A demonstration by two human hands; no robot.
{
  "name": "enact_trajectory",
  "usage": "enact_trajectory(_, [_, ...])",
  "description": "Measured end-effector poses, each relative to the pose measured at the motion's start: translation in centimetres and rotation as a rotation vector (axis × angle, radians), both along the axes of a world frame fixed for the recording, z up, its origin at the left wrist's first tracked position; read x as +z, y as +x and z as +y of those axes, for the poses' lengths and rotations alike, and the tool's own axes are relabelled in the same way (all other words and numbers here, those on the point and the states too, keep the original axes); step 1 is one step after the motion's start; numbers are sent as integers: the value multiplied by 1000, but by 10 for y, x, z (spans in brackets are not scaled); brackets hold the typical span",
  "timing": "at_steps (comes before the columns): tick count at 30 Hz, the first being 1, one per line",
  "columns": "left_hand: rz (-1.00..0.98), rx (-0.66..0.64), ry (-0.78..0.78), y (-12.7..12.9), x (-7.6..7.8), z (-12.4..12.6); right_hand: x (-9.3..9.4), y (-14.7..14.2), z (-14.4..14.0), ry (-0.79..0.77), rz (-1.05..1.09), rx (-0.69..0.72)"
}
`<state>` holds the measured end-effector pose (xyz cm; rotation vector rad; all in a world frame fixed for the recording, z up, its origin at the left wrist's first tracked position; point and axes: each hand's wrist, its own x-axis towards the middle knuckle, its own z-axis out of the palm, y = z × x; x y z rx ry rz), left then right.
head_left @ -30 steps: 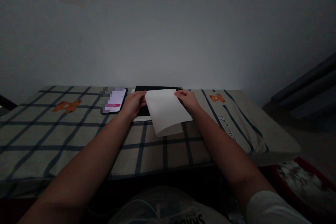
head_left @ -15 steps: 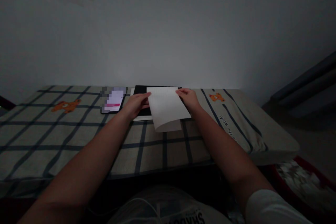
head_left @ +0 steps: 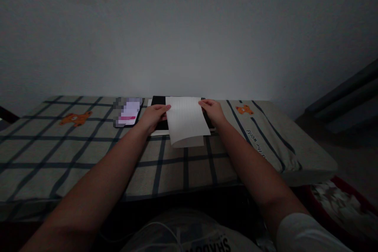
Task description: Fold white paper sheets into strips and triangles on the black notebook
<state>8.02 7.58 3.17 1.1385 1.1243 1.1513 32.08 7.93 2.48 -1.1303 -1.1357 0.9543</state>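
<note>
A white sheet of lined paper (head_left: pixel 187 120) is held up between my two hands, its lower end curling under toward me. My left hand (head_left: pixel 155 117) pinches its left edge near the top, thumb on the front. On the opposite edge, my right hand (head_left: pixel 213 111) pinches the sheet the same way. Behind and below the paper lies a flat black item (head_left: pixel 158 101), mostly covered, with a white edge showing at its left and front; I cannot tell whether it is a notebook or a folder.
A phone (head_left: pixel 129 112) with a lit, partly blurred screen lies left of my left hand. The table wears a checked cloth (head_left: pixel 97 153) with orange bear prints. A wall (head_left: pixel 189 35) rises behind it. At the lower right stands a red bin (head_left: pixel 336 181) holding crumpled white stuff.
The paper's lower end has shifted slightly left and its lines show more plainly. Both hands keep their pinch in nearly the same place.
</note>
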Motion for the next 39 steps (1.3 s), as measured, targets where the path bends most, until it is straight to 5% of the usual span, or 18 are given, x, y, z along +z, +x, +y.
enact_trajectory(10, [-29, -122, -43, -3, 0, 1, 2, 3, 1, 0, -10, -80])
enact_trajectory(21, [49, -30, 72, -2, -1, 0, -4, 3, 4, -39, 97, -22])
enact_trajectory(31, [13, 123, 100, -3, 0, 4, -4, 3, 1, -136, 152, 251])
enact_trajectory(39, [-77, 72, 43, -4, 0, 5, 0, 2, -4, -133, 133, 206])
